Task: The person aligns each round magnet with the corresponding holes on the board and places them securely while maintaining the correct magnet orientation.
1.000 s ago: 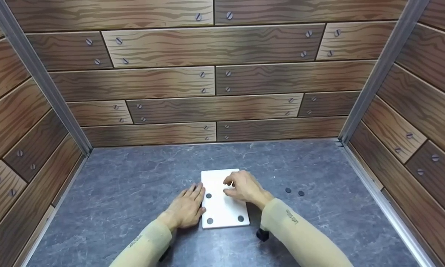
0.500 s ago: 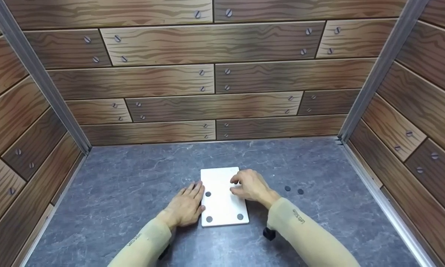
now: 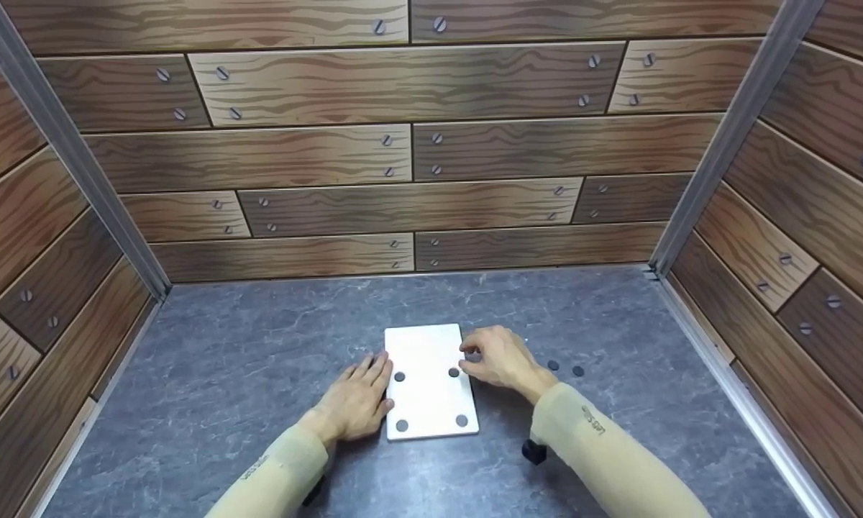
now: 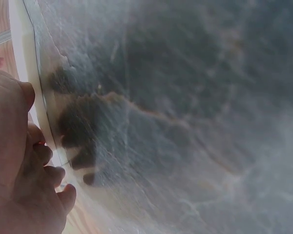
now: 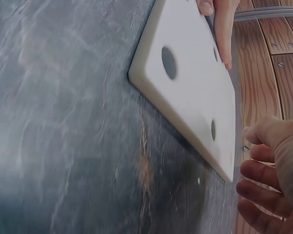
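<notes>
A white rectangular board (image 3: 427, 396) lies flat on the grey marbled table, with several dark round spots, discs by their look, on its face. Along the board's left edge rests my left hand (image 3: 356, 403), fingers extended and touching the edge. Over the right edge hovers my right hand (image 3: 502, 360), thumb and fingers loosely bent with a gap between them and nothing held. Close to its thumb is the right middle dark disc (image 3: 454, 373). In the right wrist view the right hand (image 5: 278, 180) appears apart from the board (image 5: 195, 92).
Two loose dark discs (image 3: 553, 365) lie on the table right of the right hand. Wood-patterned walls (image 3: 431, 158) enclose the back and both sides, with metal rails (image 3: 748, 417) along the corners and lower edges.
My right hand has drawn back to the right across the board, and the right middle disc now shows where the hand was. The left hand stays at the left edge.
</notes>
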`<state>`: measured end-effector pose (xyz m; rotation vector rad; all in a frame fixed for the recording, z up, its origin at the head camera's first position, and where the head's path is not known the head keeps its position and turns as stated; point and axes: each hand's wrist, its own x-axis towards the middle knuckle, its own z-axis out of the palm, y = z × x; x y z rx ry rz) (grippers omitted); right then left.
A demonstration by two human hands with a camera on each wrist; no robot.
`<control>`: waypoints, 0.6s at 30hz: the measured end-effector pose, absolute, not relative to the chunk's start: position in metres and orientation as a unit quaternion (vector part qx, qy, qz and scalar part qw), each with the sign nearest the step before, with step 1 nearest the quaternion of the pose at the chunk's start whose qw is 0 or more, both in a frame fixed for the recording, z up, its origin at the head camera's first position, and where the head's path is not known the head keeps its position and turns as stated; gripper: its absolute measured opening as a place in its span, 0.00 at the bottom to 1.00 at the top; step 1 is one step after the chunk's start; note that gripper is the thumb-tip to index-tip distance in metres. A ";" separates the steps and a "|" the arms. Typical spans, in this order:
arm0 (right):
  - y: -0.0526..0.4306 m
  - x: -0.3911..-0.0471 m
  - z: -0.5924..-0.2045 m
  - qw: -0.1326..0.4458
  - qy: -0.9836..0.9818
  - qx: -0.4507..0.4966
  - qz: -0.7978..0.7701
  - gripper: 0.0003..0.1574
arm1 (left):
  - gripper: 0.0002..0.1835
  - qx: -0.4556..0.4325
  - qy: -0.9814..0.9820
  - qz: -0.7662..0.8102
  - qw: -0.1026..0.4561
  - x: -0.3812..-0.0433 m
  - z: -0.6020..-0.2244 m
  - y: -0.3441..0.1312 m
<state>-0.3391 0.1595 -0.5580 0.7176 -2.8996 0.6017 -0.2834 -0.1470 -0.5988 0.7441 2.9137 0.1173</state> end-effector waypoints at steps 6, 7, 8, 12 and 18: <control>0.168 -0.339 -0.557 0.055 -0.953 0.235 0.183 0.13 | 0.38 0.243 0.967 0.041 0.067 -0.283 -0.598 -0.149; 0.170 -0.339 -0.557 0.057 -0.953 0.236 0.182 0.13 | 0.38 0.243 0.967 0.041 0.066 -0.283 -0.598 -0.149; 0.171 -0.339 -0.557 0.057 -0.953 0.237 0.181 0.13 | 0.38 0.242 0.967 0.041 0.066 -0.283 -0.598 -0.148; 0.177 -0.340 -0.555 0.053 -0.954 0.234 0.179 0.15 | 0.38 0.238 0.968 0.037 0.069 -0.283 -0.599 -0.148; 0.185 -0.341 -0.553 0.045 -0.959 0.220 0.176 0.16 | 0.38 0.235 0.968 0.042 0.074 -0.283 -0.599 -0.147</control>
